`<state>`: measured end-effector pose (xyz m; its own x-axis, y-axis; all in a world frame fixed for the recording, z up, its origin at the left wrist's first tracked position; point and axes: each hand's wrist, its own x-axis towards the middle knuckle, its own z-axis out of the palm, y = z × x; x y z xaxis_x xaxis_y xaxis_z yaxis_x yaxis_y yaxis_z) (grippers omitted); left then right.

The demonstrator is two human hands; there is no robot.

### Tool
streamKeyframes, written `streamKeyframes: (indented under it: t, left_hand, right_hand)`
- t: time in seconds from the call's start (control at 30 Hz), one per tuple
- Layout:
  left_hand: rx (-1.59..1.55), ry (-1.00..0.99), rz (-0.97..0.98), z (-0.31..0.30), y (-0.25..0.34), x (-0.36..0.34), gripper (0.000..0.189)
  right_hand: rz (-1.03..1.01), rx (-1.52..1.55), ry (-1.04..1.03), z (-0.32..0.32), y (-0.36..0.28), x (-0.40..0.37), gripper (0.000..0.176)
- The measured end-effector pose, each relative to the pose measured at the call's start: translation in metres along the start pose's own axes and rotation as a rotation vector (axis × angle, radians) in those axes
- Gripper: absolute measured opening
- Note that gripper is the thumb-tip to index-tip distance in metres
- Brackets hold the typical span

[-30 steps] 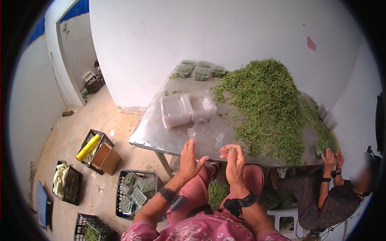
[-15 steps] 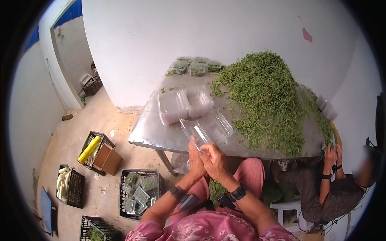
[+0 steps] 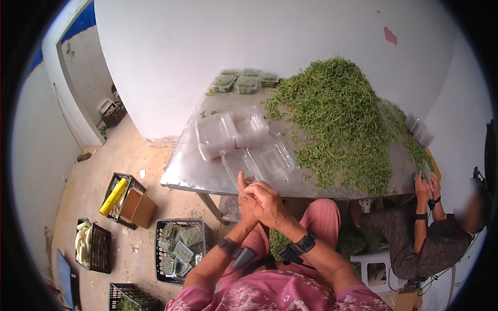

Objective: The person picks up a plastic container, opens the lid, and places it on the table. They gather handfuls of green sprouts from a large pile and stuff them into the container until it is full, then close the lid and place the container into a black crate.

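An opened clear plastic clamshell box (image 3: 271,159) lies on the metal table, its flat lid half (image 3: 241,166) toward the left. At the table's near edge my left hand (image 3: 248,208) has its index finger stretched up over the lid's near end; its other fingers are partly covered. My right hand (image 3: 270,205) presses against it with fingers curled; anything pinched there is hidden. Just behind are stacked empty clear boxes (image 3: 213,136). A large heap of green leafy stems (image 3: 337,119) lies to the right.
Filled boxes (image 3: 247,84) stand at the table's back. On the floor at left are a crate of filled boxes (image 3: 160,249), a crate of pale long vegetables (image 3: 106,254) and a crate with a yellow roll (image 3: 113,198). A co-worker (image 3: 436,243) sits at right, hands at the table edge.
The clamshell's lid half, raised in my hands before, now lies lower and flatter on the table. My left index finger has stretched out, and my right hand has closed against my left.
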<state>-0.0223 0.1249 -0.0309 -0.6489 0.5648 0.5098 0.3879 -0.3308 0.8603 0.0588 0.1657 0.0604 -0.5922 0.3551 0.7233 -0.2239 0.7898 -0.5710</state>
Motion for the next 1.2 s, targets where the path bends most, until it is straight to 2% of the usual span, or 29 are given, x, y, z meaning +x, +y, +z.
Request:
streamKeyframes:
  t: [0.1, 0.2, 0.4, 0.53, 0.63, 0.83, 1.03, 1.13, 1.2]
  left_hand:
    - [-0.097, -0.040, -0.075, -0.001, -0.012, 0.000, 0.077]
    - [0.086, -0.022, 0.020, -0.002, 0.005, 0.005, 0.074]
    - [0.066, 0.003, -0.040, 0.000, 0.006, 0.010, 0.065]
    - [0.123, 0.027, -0.042, 0.003, 0.008, 0.010, 0.044]
    - [0.190, -0.019, -0.015, -0.002, -0.003, 0.011, 0.034]
    - [0.084, -0.010, -0.105, 0.000, 0.003, 0.013, 0.030]
    - [0.129, 0.014, -0.046, 0.003, 0.010, 0.016, 0.030]
    - [0.167, -0.036, -0.120, 0.000, 0.020, 0.024, 0.028]
    - [0.165, -0.065, -0.196, -0.001, 0.017, 0.029, 0.026]
  right_hand:
    - [0.015, 0.018, -0.017, -0.003, 0.000, 0.002, 0.015]
    - [0.064, 0.014, -0.070, -0.010, 0.002, 0.005, 0.015]
    - [0.124, -0.236, 0.023, -0.022, 0.014, 0.005, 0.015]
    - [0.316, -0.388, -0.118, -0.019, 0.033, -0.010, 0.014]
    - [0.313, -0.331, -0.150, -0.021, 0.042, -0.013, 0.012]
    - [0.242, -0.418, -0.203, -0.033, 0.036, -0.011, 0.013]
    - [0.184, -0.425, -0.143, -0.036, 0.045, -0.013, 0.006]
    - [0.188, -0.269, -0.121, -0.037, 0.047, -0.006, 0.007]
    - [0.171, -0.269, -0.096, -0.036, 0.051, -0.006, 0.006]
